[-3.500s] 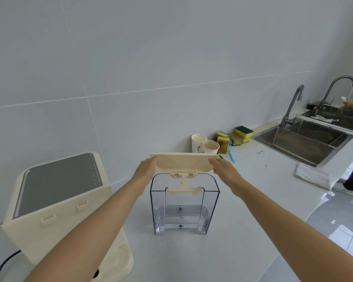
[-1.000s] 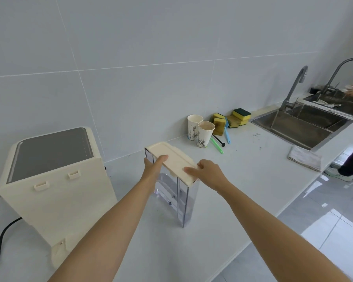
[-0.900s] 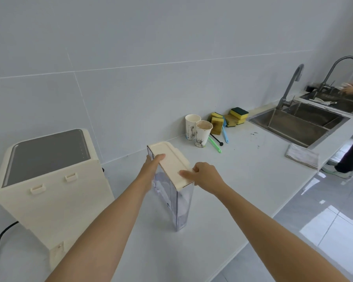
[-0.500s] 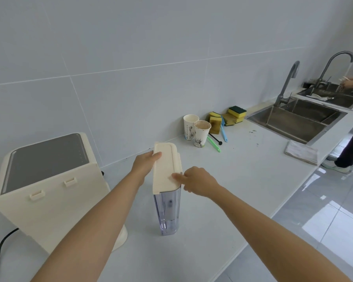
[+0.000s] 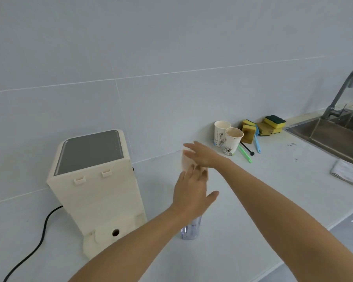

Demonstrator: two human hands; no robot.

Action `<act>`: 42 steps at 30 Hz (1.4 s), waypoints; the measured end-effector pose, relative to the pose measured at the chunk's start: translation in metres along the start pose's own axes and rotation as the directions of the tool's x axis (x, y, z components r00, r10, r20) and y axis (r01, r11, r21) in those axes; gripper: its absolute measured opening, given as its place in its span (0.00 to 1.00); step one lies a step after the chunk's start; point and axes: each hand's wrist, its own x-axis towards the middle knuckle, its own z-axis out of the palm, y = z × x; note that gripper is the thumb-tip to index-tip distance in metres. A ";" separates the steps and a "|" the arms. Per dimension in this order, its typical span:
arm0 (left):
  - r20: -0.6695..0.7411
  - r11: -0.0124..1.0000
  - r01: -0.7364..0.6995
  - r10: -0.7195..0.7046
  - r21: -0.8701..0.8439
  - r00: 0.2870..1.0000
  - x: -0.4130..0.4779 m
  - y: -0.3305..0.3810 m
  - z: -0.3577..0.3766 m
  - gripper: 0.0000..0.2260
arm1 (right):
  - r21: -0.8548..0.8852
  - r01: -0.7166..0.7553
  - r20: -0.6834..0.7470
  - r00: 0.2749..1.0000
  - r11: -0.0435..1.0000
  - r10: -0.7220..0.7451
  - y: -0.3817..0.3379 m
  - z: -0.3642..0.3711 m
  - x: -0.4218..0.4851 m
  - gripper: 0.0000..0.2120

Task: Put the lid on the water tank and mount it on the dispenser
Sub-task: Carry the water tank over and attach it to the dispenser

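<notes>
The clear water tank [image 5: 190, 231] stands end-on on the white counter [image 5: 253, 200], just right of the cream dispenser [image 5: 94, 180]. Its cream lid [image 5: 185, 162] sits on top, mostly hidden and blurred. My left hand [image 5: 192, 192] lies over the near end of the lid, fingers spread and thumb out to the right. At the lid's far end my right hand [image 5: 202, 154] lies flat with its fingers stretched left. The dispenser's side toward the tank shows two small tabs near the top and a round hole [image 5: 115, 232] in the base.
A black cable [image 5: 39, 237] runs left from the dispenser. Two paper cups [image 5: 228, 139], sponges [image 5: 267, 125], and green and blue utensils lie at the back. A steel sink [image 5: 334, 137] with a tap and a folded cloth [image 5: 348, 174] are on the right.
The lid went onto the tank and the tank was turned end-on. My hands left the lid's sides and now lie flat on its top. The view has swung left.
</notes>
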 end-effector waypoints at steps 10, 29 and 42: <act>-0.040 0.984 -0.017 0.025 0.176 0.999 -0.002 -0.005 0.018 0.26 | -0.206 0.039 0.025 0.999 0.978 -0.035 -0.001 0.010 0.018 0.19; 0.060 0.934 -0.274 0.267 0.229 0.962 -0.010 -0.066 -0.004 0.22 | -0.472 0.009 -0.004 1.000 0.882 -0.012 0.047 -0.005 -0.030 0.20; 0.110 0.997 -0.070 0.074 -0.036 0.991 -0.012 -0.094 -0.008 0.25 | -0.103 -0.011 -0.168 0.986 0.995 -0.007 0.062 0.015 -0.081 0.23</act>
